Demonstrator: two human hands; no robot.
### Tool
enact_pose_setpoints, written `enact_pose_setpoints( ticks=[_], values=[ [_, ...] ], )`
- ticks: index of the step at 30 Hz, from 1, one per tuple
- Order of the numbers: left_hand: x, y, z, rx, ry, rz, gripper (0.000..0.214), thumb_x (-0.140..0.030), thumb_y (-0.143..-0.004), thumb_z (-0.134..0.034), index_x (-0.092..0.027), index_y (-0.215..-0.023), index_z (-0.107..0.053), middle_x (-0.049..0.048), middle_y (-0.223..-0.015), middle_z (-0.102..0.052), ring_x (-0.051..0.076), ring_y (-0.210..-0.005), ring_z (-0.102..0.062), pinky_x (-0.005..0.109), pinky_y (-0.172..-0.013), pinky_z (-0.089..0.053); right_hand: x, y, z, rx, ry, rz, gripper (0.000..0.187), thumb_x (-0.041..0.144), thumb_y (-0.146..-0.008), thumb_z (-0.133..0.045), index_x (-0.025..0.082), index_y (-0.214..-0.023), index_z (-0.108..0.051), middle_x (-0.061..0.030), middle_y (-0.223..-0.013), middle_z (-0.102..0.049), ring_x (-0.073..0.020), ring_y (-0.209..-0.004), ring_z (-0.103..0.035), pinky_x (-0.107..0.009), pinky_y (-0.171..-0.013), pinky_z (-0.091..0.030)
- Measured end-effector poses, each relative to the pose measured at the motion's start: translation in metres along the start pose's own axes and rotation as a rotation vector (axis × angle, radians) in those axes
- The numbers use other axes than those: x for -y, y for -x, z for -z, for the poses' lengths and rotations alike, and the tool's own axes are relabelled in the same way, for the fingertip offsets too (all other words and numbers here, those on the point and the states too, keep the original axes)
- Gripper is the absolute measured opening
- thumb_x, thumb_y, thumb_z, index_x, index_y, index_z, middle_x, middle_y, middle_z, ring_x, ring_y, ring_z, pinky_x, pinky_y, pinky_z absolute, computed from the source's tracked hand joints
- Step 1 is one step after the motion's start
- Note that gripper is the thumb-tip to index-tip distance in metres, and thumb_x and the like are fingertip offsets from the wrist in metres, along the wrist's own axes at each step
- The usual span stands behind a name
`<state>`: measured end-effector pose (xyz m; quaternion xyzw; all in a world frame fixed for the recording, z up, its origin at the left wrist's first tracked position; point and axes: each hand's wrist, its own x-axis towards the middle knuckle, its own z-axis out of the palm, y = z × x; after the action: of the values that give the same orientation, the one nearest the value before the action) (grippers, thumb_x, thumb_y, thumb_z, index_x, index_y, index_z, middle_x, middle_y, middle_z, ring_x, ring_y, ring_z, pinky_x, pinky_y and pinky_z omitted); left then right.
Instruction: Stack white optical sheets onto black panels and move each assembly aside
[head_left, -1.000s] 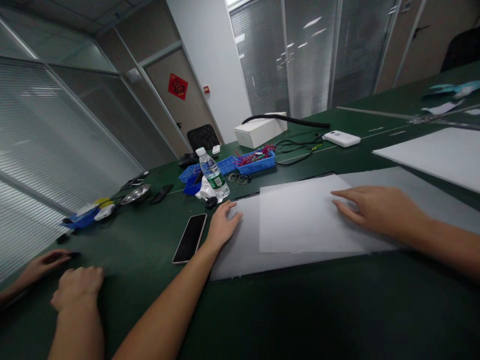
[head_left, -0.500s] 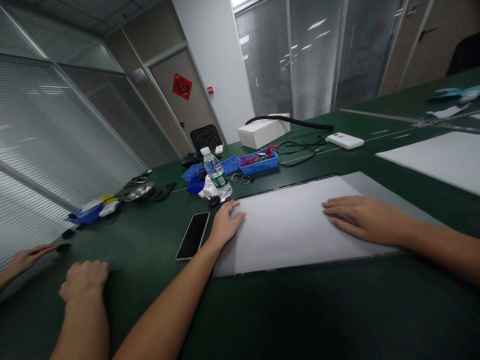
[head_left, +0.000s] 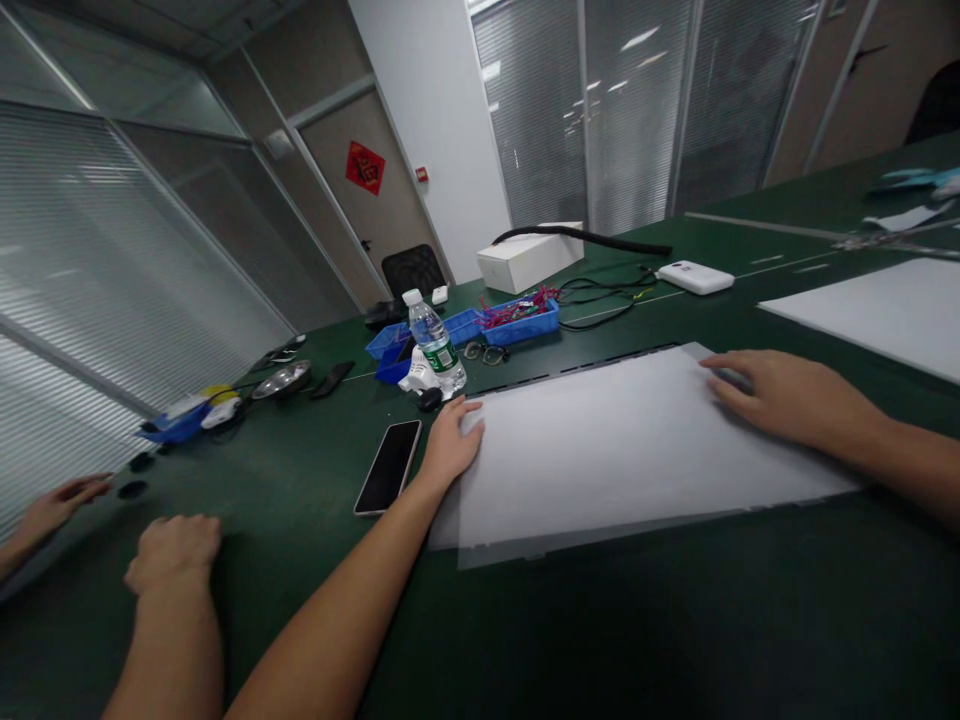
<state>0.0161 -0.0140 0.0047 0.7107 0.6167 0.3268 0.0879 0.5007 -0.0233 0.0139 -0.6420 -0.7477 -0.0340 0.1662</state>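
A large translucent white sheet (head_left: 592,460) lies flat on the dark green table in front of me, overlapping another sheet whose edge shows at the left. My left hand (head_left: 452,440) rests on the left edge, fingers spread and stretched out. On the right side, my right hand (head_left: 787,395) lies low over the sheet's far right part with its fingers extended and thumb apart. A black-screened phone (head_left: 388,467) lies just left of my left forearm.
A water bottle (head_left: 436,345), glasses (head_left: 486,352) and a blue tray (head_left: 521,325) with red wires stand beyond the sheet. Behind are a white box (head_left: 529,262) and a white device (head_left: 696,278). Another person's hands (head_left: 174,553) are at the left. More white sheets (head_left: 877,310) lie right.
My right hand has moved right and slightly away from me. The top sheet has shifted rightward over the lower one. My left hand stays almost in place. At far left, another person's hand has moved off a dark round piece.
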Motion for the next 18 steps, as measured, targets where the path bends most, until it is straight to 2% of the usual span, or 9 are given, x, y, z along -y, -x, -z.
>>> enact_pose_setpoints(
  ticks=[3,6,8,13,15,18],
  values=[
    [0.004,-0.001,-0.001,-0.042,-0.027,0.056,0.033,-0.017,-0.085,-0.071,-0.021,-0.118,-0.077,0.0136,-0.151,-0.057,0.032,-0.141,-0.055,0.048,-0.123,-0.037,-0.010,-0.002,-0.012,0.033,0.020,-0.010,0.064,0.065,-0.095,-0.039,0.021,-0.130,-0.070,-0.0083,-0.135,-0.066,-0.0327,-0.108,-0.068,-0.055,-0.088,-0.058],
    [0.008,-0.001,-0.002,-0.068,-0.018,0.102,0.032,-0.018,-0.086,-0.071,-0.020,-0.117,-0.078,0.0145,-0.149,-0.057,0.032,-0.140,-0.056,0.047,-0.123,-0.037,-0.012,-0.001,-0.023,-0.036,0.064,0.057,0.062,0.067,-0.095,-0.038,0.024,-0.126,-0.070,-0.0057,-0.136,-0.066,-0.0314,-0.109,-0.068,-0.057,-0.090,-0.057],
    [0.009,-0.002,-0.002,-0.070,0.005,0.110,0.032,-0.020,-0.086,-0.072,-0.020,-0.117,-0.078,0.0144,-0.149,-0.057,0.032,-0.140,-0.056,0.046,-0.123,-0.037,-0.010,0.002,-0.027,-0.092,0.099,0.110,0.065,0.069,-0.095,-0.036,0.022,-0.125,-0.070,-0.0073,-0.135,-0.067,-0.0318,-0.109,-0.068,-0.059,-0.090,-0.056],
    [0.012,-0.003,-0.002,-0.061,0.041,0.127,0.038,-0.025,-0.080,-0.078,-0.021,-0.118,-0.078,0.0142,-0.151,-0.055,0.033,-0.140,-0.055,0.046,-0.123,-0.035,0.005,0.008,-0.025,-0.112,0.122,0.110,0.073,0.073,-0.091,-0.039,0.013,-0.116,-0.073,-0.0159,-0.129,-0.068,-0.0341,-0.101,-0.067,-0.060,-0.086,-0.053],
    [0.015,-0.004,-0.003,-0.064,0.047,0.129,0.037,-0.023,-0.080,-0.077,-0.021,-0.117,-0.079,0.0143,-0.152,-0.055,0.032,-0.140,-0.055,0.046,-0.123,-0.035,0.011,0.010,-0.022,-0.110,0.104,0.108,0.071,0.075,-0.089,-0.042,0.015,-0.113,-0.074,-0.0139,-0.127,-0.069,-0.0324,-0.100,-0.067,-0.059,-0.088,-0.052],
    [0.022,-0.006,-0.005,-0.084,0.077,0.138,0.034,-0.020,-0.081,-0.075,-0.021,-0.115,-0.080,0.0145,-0.151,-0.056,0.031,-0.139,-0.055,0.045,-0.122,-0.036,0.020,0.013,-0.017,-0.097,0.117,0.120,0.071,0.074,-0.092,-0.038,0.018,-0.120,-0.073,-0.0114,-0.129,-0.069,-0.0307,-0.104,-0.066,-0.057,-0.092,-0.052]
  ],
)
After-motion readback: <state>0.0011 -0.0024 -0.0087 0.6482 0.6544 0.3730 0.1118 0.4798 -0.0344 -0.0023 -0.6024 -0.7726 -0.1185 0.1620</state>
